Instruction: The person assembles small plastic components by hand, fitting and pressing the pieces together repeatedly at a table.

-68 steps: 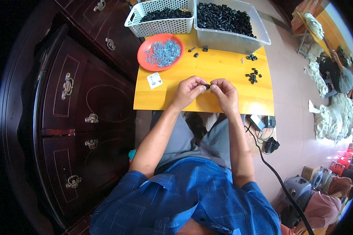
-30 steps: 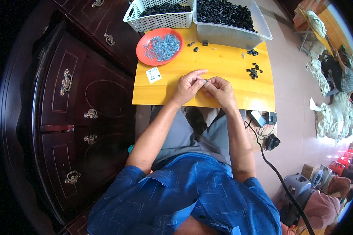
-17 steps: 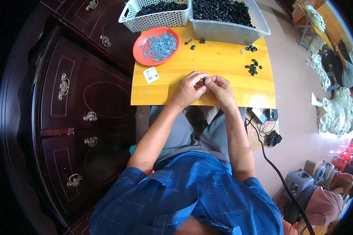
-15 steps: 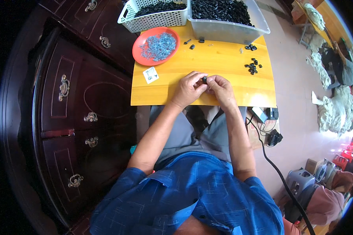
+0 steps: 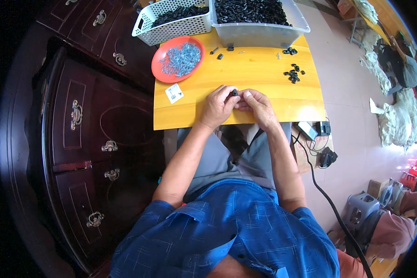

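Note:
Above the near part of the yellow table, my left hand (image 5: 217, 106) pinches a small black plastic piece (image 5: 235, 92) between thumb and fingers. My right hand (image 5: 258, 105) meets it from the right, fingertips pressed together beside the piece. Whatever lies between those right fingers is too small to make out. Beyond the left hand, an orange-red plate (image 5: 156, 69) holds a heap of small, shiny bluish-clear parts (image 5: 180, 59). A white printed card (image 5: 174, 93) lies on the table between plate and left hand.
Along the far edge stand a white perforated basket (image 5: 173, 31) and a clear plastic bin (image 5: 259, 34), both full of black pieces. Small clusters of black parts (image 5: 293, 74) lie on the right of the table (image 5: 245, 69). A dark wooden cabinet (image 5: 97, 116) flanks the left; a black cable (image 5: 326, 197) runs at right.
The view has shifted slightly. My right thumb has drawn back a little from the black piece, which now shows more plainly in my left fingers.

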`<act>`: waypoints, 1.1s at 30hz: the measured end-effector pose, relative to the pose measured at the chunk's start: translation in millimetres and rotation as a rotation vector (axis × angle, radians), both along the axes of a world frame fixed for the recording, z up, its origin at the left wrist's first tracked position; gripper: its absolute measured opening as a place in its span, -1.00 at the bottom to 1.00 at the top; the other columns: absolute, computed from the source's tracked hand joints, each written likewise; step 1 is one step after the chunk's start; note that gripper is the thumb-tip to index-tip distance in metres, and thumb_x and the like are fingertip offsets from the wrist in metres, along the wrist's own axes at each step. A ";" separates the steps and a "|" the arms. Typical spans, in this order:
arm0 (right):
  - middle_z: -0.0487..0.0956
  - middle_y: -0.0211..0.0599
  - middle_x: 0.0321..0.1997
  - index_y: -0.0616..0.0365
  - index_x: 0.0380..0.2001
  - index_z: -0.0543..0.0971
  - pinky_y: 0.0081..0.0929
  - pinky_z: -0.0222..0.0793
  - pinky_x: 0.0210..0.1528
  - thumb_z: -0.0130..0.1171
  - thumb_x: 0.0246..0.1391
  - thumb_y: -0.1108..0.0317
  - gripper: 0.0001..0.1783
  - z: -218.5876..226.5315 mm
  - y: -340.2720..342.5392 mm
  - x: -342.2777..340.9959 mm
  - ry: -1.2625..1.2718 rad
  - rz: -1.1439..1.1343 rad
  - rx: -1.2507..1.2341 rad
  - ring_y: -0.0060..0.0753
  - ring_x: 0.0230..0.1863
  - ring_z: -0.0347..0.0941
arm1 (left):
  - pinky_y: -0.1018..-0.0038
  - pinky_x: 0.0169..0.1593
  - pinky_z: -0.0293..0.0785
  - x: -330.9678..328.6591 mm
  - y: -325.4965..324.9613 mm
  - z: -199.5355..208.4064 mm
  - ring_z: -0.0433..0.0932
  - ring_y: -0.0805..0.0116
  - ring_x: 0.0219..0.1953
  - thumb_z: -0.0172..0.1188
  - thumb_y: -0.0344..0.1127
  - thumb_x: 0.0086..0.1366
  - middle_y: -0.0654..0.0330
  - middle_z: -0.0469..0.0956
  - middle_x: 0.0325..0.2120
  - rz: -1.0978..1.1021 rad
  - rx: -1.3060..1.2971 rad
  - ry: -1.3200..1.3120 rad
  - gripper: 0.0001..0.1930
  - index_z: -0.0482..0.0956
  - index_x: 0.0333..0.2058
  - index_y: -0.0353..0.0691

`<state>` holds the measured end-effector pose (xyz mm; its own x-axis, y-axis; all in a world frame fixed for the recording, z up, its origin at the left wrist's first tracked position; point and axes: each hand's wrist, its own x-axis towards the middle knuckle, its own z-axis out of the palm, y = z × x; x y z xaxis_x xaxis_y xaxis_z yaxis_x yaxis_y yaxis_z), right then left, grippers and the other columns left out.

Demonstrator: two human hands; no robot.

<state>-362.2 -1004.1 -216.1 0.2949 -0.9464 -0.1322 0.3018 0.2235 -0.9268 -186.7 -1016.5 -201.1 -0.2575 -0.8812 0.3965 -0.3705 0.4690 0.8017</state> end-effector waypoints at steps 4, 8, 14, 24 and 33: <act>0.60 -0.37 -0.18 0.28 -0.03 0.55 -0.56 0.47 -0.03 -0.07 0.44 0.15 -0.61 -1.9 0.1 -0.3 -0.028 -0.024 -0.013 -0.55 -0.17 0.54 | 0.22 -0.17 0.52 -2.1 1.4 2.6 0.59 -0.05 -0.23 0.25 -0.35 0.24 -0.01 0.58 -0.31 -0.007 0.023 -0.006 -0.78 0.53 -0.17 -0.29; 0.62 -0.32 -0.14 0.28 0.01 0.54 -0.53 0.47 0.02 -0.08 0.45 0.15 -0.60 -2.8 0.9 -0.4 -0.014 -0.011 0.013 -0.52 -0.14 0.55 | 0.21 -0.16 0.53 0.5 1.7 3.4 0.59 -0.04 -0.23 0.24 -0.36 0.24 0.00 0.58 -0.30 -0.010 -0.040 -0.052 -0.78 0.53 -0.17 -0.29; 0.58 -0.46 -0.30 0.26 -0.17 0.57 -0.64 0.40 -0.18 0.07 0.38 0.23 -0.72 -0.9 0.2 4.4 0.159 -0.068 -0.087 -0.65 -0.27 0.45 | 0.25 -0.17 0.54 -0.2 1.3 3.9 0.60 0.03 -0.27 0.25 -0.40 0.20 -0.01 0.58 -0.31 -0.022 -0.084 -0.070 -0.69 0.53 -0.08 -0.31; 0.59 -0.42 -0.42 0.26 -0.29 0.54 -0.64 0.41 -0.30 0.19 0.27 0.35 -0.83 41.9 -39.1 18.9 0.171 -0.218 -0.225 -0.64 -0.39 0.49 | 0.42 -0.30 0.57 2.6 0.5 -6.1 0.62 0.34 -0.43 0.30 -0.42 0.21 0.12 0.63 -0.37 -0.018 0.119 0.130 -0.58 0.50 0.05 -0.26; 0.55 -0.15 0.10 0.29 0.30 0.29 -0.47 0.46 0.02 0.24 0.21 0.36 -0.35 161.5 -188.5 90.1 0.243 -0.269 -0.564 -0.39 0.01 0.52 | 0.41 -0.39 0.55 1.8 -1.4 -14.6 0.60 0.28 -0.52 0.25 -0.40 0.26 0.09 0.62 -0.48 0.013 0.039 0.144 -0.74 0.54 -0.09 -0.28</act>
